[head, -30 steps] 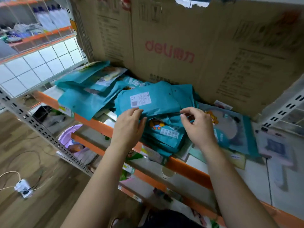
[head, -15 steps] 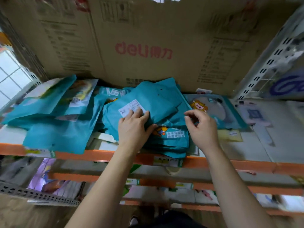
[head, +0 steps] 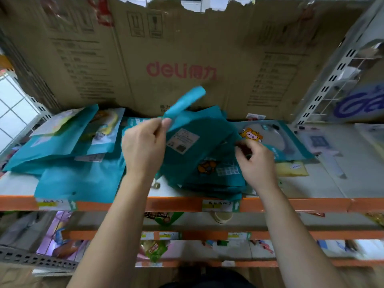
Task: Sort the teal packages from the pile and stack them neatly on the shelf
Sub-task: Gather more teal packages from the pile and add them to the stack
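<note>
Left grip [head: 143, 148] pinches a corner of the top teal package [head: 204, 132]; right grip [head: 259, 165] clamps the stack [head: 212, 181].

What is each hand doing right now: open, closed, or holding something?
Left hand: pinches the lifted top teal package.
Right hand: pinches the edge of the teal stack.

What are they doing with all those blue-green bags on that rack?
A person is sorting teal packages on a shelf. The left hand pinches the top teal package by its edge, with its upper end curled up off the middle stack. The right hand has its fingers curled at that stack's right edge. A looser pile of teal packages lies to the left, in front of a cardboard box.
</note>
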`<act>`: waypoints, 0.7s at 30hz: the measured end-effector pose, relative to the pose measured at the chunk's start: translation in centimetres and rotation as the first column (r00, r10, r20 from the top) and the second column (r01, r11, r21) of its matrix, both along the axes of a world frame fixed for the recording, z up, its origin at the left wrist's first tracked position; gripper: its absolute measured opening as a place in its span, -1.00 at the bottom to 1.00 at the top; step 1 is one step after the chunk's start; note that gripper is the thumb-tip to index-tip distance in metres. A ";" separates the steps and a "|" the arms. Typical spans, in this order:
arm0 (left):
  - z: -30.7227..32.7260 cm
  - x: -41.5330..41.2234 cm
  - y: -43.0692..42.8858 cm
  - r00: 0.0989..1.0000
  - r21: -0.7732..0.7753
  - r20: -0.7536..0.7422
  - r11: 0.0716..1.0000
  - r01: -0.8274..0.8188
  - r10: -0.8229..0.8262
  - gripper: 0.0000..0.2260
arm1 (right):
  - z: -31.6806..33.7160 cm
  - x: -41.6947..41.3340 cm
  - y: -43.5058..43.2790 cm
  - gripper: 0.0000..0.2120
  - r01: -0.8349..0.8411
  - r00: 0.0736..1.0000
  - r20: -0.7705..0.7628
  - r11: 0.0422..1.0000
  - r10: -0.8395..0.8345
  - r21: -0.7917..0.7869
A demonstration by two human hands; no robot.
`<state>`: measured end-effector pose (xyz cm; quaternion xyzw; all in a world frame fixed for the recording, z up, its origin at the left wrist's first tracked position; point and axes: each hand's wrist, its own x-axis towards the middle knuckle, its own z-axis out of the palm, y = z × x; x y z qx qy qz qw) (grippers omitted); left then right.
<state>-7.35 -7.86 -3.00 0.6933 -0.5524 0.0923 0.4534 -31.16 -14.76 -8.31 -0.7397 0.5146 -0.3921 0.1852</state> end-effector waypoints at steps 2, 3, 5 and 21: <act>1.3 1.3 0.3 0.997 -0.067 -0.074 0.997 -0.039 0.034 -0.63 | 0.1 0.6 -0.1 -0.88 -0.022 0.999 0.025 0.999 0.021 0.028; 1.7 2.0 0.5 0.993 -0.096 -0.108 0.994 -0.061 0.050 -0.63 | 0.1 0.9 -0.2 -0.88 -0.034 0.999 0.026 0.999 0.033 0.033; 2.0 3.7 0.8 0.977 -0.142 -0.206 0.987 -0.080 0.050 -0.61 | 0.2 1.6 -0.3 -0.88 -0.054 0.999 0.005 0.998 0.054 0.016; -3.3 10.9 2.2 0.847 0.059 -0.459 0.960 -0.273 0.269 -0.69 | -0.7 8.3 -2.3 -0.48 -0.045 0.926 -0.372 0.998 0.057 0.042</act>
